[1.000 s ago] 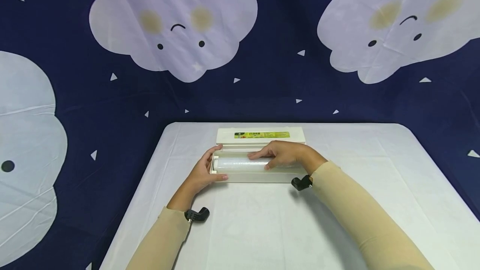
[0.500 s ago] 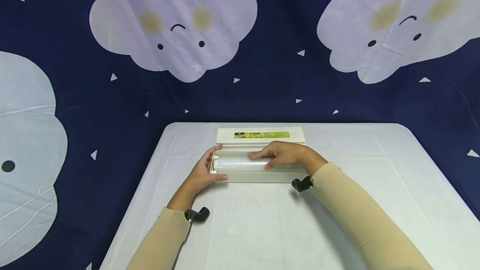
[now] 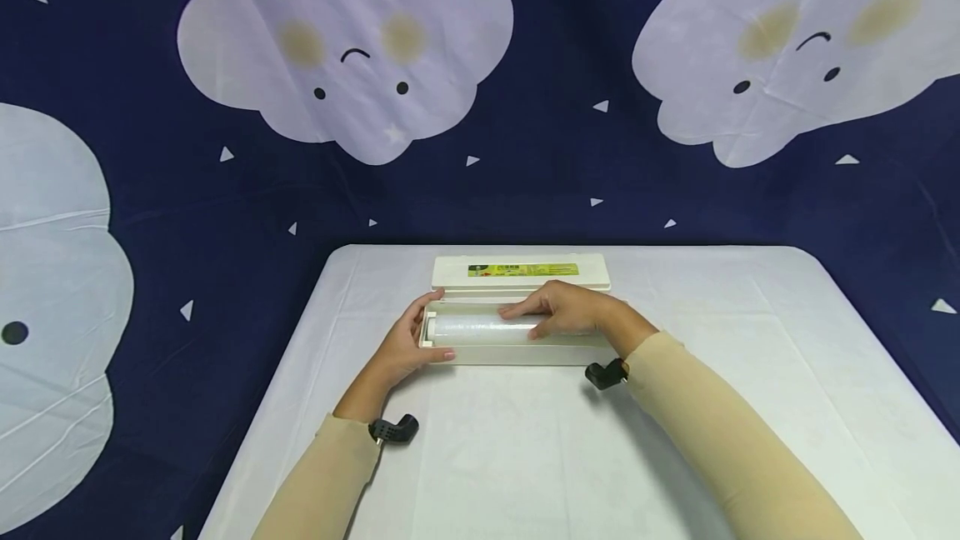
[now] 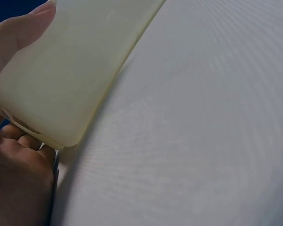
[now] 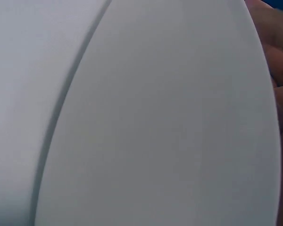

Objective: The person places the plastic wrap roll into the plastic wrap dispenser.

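Note:
A long white cling film box (image 3: 517, 355) lies across the table, its lid (image 3: 450, 273) flipped back and bearing a yellow-green label. Inside rests a clear, shiny roll of cling film (image 3: 468, 328). My left hand (image 3: 397, 348) grips the box's left end, thumb on the front wall and fingers behind. In the left wrist view the thumb (image 4: 30, 30) lies on that wall. My right hand (image 3: 573, 308) reaches in from above and holds the roll between thumb and fingers, hiding its right part. The front wall (image 5: 155, 117) fills most of the right wrist view.
A white cloth covers the table (image 3: 495, 457). Behind it hangs a dark blue curtain (image 3: 540, 207) printed with clouds and small triangles. Black wrist cameras (image 3: 395, 429) sit at both beige sleeves (image 3: 738, 440).
The right wrist has shifted very slightly to the right and down. Both hands keep their places on the box and the roll.

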### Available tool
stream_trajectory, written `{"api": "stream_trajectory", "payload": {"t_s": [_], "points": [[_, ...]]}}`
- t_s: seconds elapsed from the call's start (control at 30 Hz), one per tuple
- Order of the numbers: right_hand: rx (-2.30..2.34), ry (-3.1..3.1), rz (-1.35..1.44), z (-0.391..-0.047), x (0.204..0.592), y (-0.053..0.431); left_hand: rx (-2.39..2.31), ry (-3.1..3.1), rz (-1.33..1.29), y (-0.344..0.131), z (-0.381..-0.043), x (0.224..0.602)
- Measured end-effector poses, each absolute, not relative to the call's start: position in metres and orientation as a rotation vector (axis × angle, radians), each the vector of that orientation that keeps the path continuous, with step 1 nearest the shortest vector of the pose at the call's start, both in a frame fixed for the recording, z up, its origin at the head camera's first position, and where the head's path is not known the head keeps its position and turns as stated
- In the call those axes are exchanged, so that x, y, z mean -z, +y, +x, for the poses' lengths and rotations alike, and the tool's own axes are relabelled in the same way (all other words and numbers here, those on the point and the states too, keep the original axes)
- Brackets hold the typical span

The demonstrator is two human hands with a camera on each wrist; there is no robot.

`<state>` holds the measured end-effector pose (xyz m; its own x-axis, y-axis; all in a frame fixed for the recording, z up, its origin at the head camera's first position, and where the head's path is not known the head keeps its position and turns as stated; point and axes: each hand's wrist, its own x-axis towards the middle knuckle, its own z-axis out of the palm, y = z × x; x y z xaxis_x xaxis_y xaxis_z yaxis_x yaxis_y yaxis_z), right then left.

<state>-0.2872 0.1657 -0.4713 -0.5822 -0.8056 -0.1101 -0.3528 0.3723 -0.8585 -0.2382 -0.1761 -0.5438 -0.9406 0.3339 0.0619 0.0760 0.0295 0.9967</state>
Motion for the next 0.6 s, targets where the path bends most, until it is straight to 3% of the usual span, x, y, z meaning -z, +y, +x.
{"api": "stream_trajectory", "payload": {"t_s": [0.33, 0.6], "points": [[1.241, 2.192, -0.980, -0.281, 0.460, 0.181, -2.023, 2.114, 0.416, -0.177, -0.239, 0.545], [1.726, 2.069, -1.042, -0.273, 0.452, 0.216, -2.026, 2.111, 0.416, -0.176, -0.239, 0.545]]}}
